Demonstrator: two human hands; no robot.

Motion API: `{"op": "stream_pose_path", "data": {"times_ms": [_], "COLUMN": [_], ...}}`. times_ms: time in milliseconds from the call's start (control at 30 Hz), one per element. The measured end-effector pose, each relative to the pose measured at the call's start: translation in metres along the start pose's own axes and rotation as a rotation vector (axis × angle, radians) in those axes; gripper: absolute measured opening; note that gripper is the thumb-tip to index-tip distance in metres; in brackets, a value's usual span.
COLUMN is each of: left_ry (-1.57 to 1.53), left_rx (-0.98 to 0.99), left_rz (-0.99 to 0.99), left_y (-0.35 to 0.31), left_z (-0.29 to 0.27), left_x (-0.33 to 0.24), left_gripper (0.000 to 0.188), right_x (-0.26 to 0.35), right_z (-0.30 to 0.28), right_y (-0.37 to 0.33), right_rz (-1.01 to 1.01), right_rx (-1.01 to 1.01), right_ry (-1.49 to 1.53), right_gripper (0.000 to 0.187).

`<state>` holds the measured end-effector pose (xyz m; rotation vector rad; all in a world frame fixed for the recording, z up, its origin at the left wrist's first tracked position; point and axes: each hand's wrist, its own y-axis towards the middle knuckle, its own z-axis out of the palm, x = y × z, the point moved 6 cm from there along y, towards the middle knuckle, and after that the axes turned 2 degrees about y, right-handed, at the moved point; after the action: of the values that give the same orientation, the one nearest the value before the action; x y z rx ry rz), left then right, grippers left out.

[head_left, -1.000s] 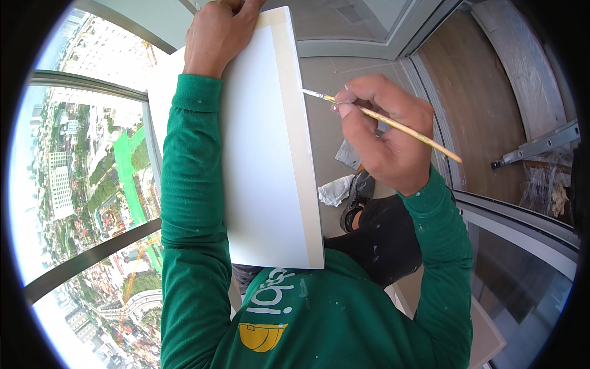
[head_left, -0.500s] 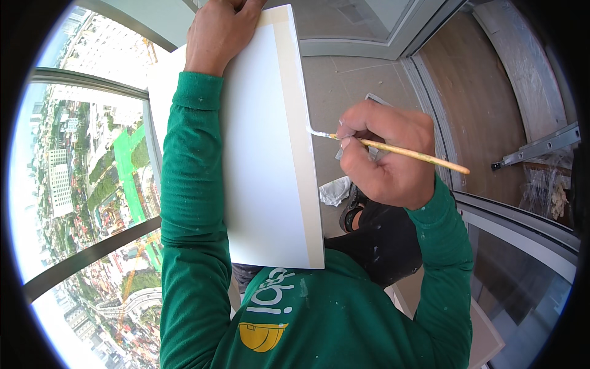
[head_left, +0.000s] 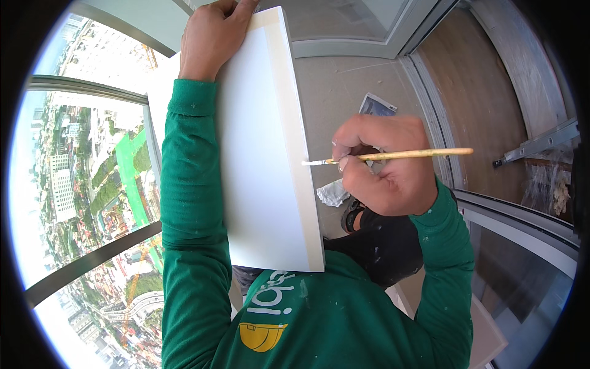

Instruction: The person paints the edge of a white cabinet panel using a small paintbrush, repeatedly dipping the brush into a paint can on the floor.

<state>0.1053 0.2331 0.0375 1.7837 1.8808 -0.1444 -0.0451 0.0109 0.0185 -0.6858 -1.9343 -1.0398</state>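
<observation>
A white board (head_left: 261, 154) stands on end before me, with beige tape (head_left: 289, 117) along the right and far edges of its face. My left hand (head_left: 214, 38) grips its far end; some fingers are cut off at the top of the picture. Between the thumb and fingertips of my right hand (head_left: 393, 184) is a thin paintbrush (head_left: 439, 152), held nearly level with its wooden handle pointing right. Its white-coated bristles touch the board's right edge beside the tape.
Large windows (head_left: 92, 166) rise at my left. On the tiled floor lie a crumpled white cloth (head_left: 334, 193) and a flat packet-like thing (head_left: 377, 106), partly behind my right hand. A door track (head_left: 439, 117), a metal ladder leg (head_left: 541, 144) and plastic sheeting (head_left: 544, 187) are at the right.
My right hand has brought the brush nearer to me along the board's right edge, and its handle has swung level. The board's far end and my left hand have shifted slightly left.
</observation>
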Motion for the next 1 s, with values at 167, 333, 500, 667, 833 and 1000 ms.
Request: {"op": "stream_pose_path", "data": {"times_ms": [167, 333, 500, 667, 833, 1000], "left_ry": [-0.151, -0.232, -0.186, -0.137, -0.079, -0.013], "left_rx": [-0.004, -0.046, -0.080, -0.093, -0.065, -0.052], "left_rz": [-0.036, -0.110, -0.119, -0.084, -0.054, -0.048], "left_y": [0.007, 0.004, 0.006, 0.010, 0.014, 0.015], "left_z": [0.007, 0.001, -0.001, 0.001, 0.007, 0.009], "left_x": [0.036, 0.034, 0.043, 0.043, 0.043, 0.040], "left_gripper": [0.063, 0.059, 0.060, 0.062, 0.063, 0.066], "right_x": [-0.039, -0.071, -0.065, -0.068, -0.068, -0.072], "right_z": [-0.025, -0.009, 0.030, 0.050, 0.052, 0.052], "right_y": [0.007, 0.018, 0.016, 0.013, 0.015, 0.012], "right_rz": [0.188, 0.013, -0.120, -0.073, -0.120, -0.059], "right_rx": [-0.241, -0.493, -0.580, -0.546, -0.560, -0.512], "right_ry": [0.699, 0.685, 0.454, 0.402, 0.371, 0.413], "right_gripper": [0.013, 0.032, 0.038, 0.035, 0.034, 0.033]}}
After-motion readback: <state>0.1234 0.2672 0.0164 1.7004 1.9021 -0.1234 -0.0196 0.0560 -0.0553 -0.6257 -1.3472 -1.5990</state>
